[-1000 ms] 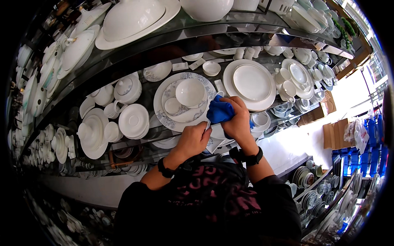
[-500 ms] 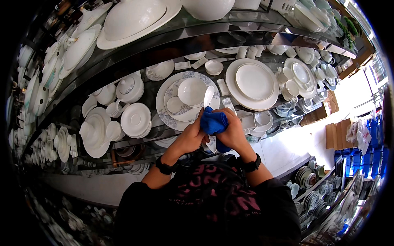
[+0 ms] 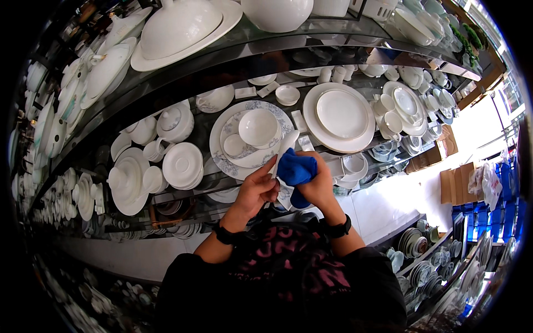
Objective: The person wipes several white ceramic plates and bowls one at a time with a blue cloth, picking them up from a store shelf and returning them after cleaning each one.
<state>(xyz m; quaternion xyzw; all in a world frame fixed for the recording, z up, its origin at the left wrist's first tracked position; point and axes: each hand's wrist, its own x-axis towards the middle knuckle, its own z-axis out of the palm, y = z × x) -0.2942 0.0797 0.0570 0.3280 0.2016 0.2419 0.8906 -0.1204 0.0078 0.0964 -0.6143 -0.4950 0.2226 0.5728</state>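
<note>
**A:** What did the things in the middle of the frame look like?

**B:** The blue cloth [image 3: 297, 169] was soft and crumpled, bunched into a rounded wad. Under it was a white dish [image 3: 286, 147], smooth and glossy like glazed ceramic, long and narrow, with its rounded upper end poking out above the cloth.

**A:** And the hands?

**B:** The left hand [image 3: 256, 190] was curled around the lower left side of the white dish, fingers bent and closed on its edge. The right hand [image 3: 319, 186] was closed over the blue cloth, pressing it against the dish from the right. The cloth sat between the two hands, touching both the dish and the right palm. Each wrist carried a dark band.

**A:** Where was all that in the frame?

**B:** Just below centre, in front of the glass shelf [image 3: 166, 77] that curved across the upper half.

**A:** What lay behind them?

**B:** A round patterned plate [image 3: 222, 150] with a pale blue-grey rim, holding a plain white bowl [image 3: 258, 126], just above the hands. To the right of it, a stack of wide white dinner plates [image 3: 340, 115], smooth and shiny. At the upper left, a large domed lidded tureen [image 3: 177, 25] on a platter. At left, a small white teapot [image 3: 175, 123] stood near stacked saucers [image 3: 182, 165].
</note>
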